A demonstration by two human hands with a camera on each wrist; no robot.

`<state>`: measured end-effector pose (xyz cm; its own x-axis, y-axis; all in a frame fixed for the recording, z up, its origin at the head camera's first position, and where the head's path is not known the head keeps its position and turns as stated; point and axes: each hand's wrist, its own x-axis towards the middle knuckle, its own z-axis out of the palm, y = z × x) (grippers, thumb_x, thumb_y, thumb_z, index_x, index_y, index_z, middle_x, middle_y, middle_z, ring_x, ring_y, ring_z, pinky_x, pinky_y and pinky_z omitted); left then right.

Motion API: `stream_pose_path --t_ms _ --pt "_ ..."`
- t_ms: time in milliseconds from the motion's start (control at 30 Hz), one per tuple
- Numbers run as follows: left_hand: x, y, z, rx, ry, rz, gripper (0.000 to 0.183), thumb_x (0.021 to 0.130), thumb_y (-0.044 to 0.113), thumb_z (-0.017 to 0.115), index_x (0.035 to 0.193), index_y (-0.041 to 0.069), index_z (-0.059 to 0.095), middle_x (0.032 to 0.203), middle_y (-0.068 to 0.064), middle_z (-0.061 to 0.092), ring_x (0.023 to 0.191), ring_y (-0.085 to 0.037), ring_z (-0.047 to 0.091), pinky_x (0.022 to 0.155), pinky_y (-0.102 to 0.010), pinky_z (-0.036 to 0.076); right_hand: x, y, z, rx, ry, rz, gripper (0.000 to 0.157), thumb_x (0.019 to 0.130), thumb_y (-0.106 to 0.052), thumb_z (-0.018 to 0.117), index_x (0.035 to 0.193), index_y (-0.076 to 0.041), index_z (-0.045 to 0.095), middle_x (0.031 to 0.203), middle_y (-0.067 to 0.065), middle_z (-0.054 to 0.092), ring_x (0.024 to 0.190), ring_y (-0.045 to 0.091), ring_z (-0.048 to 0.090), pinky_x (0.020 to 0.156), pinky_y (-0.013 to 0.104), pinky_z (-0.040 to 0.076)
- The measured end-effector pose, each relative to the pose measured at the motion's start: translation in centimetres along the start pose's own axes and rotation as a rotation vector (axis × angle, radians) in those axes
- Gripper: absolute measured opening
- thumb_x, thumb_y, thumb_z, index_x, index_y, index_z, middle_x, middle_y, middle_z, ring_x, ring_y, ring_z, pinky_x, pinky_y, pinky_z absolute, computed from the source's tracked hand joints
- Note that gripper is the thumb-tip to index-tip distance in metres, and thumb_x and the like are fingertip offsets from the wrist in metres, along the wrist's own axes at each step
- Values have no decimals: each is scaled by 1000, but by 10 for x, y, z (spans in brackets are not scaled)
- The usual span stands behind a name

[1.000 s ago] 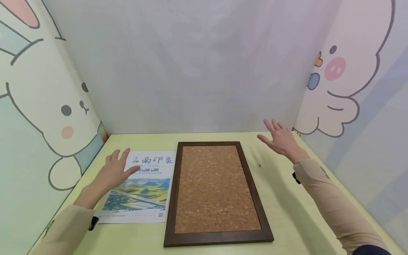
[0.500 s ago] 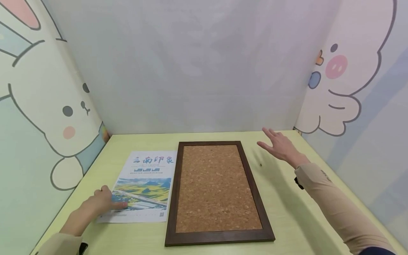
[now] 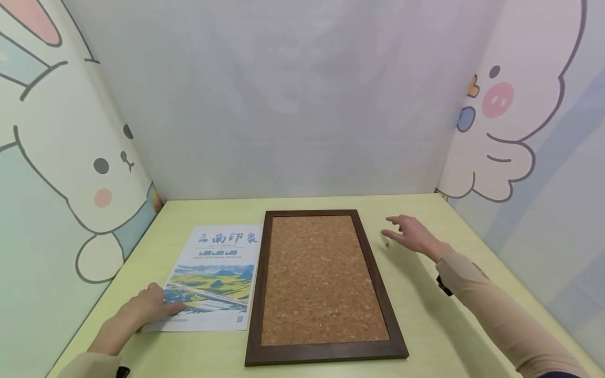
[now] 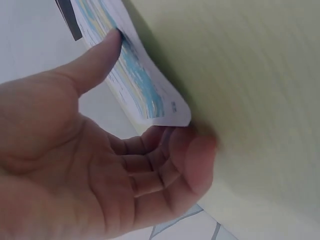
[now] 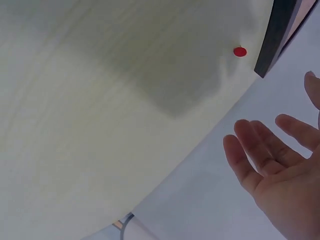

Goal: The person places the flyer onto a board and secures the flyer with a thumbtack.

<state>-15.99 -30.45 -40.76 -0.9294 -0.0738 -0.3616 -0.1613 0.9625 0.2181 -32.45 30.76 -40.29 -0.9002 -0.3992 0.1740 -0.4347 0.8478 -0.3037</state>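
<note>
A printed poster (image 3: 222,294) with a painted landscape and large lettering lies on the table's left side. My left hand (image 3: 143,306) is at its lower left corner, thumb over the print and fingers curled at the edge. In the left wrist view the poster's corner (image 4: 172,107) bends up over the curled fingers (image 4: 175,185). To the right of the cork board (image 3: 321,278), my right hand (image 3: 412,234) hovers with fingers loosely bent, holding nothing. Close below it is a small red thumbtack (image 5: 240,51), a tiny dark spot in the head view.
The cork board's dark wooden frame (image 3: 326,350) lies flat in the middle of the pale yellow-green table (image 3: 212,354), right beside the poster. A grey-white wall (image 3: 302,105) closes off the back, and cartoon-printed panels (image 3: 501,100) stand at both sides.
The left hand has come down and toward me, from above the poster to its lower left corner. The right hand has lowered toward the thumbtack, its fingers bending more. Board and tack stay put.
</note>
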Motion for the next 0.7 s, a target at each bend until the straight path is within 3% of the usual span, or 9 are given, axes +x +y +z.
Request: stream_pose_path --t_ms 100,233,433,700 --pt "1 0 2 -22 -6 5 96 85 54 65 113 -32 32 93 -35 56 81 -38 61 70 -46 51 -2 5 6 54 -37 -8 48 94 -26 63 125 10 58 98 22 68 73 19 63 65 35 51" --pt "1 0 5 -109 3 -15 86 87 46 67 110 -28 28 83 -29 54 66 -29 59 54 -37 52 -4 10 13 127 -78 15 42 92 -20 66 119 11 61 82 10 67 67 11 57 59 26 45" --pt "0 3 10 -256 47 -10 64 88 27 69 105 -17 25 70 -21 50 44 -21 55 41 -28 48 -7 12 21 203 -111 81 36 89 -17 68 113 9 64 81 11 64 67 12 52 58 26 42" --pt "-4 0 11 -318 131 96 35 92 11 57 101 -13 32 60 -13 51 33 -14 47 37 -28 42 -6 15 28 227 -83 99 22 87 -15 70 100 3 67 81 10 64 68 12 50 60 25 41"
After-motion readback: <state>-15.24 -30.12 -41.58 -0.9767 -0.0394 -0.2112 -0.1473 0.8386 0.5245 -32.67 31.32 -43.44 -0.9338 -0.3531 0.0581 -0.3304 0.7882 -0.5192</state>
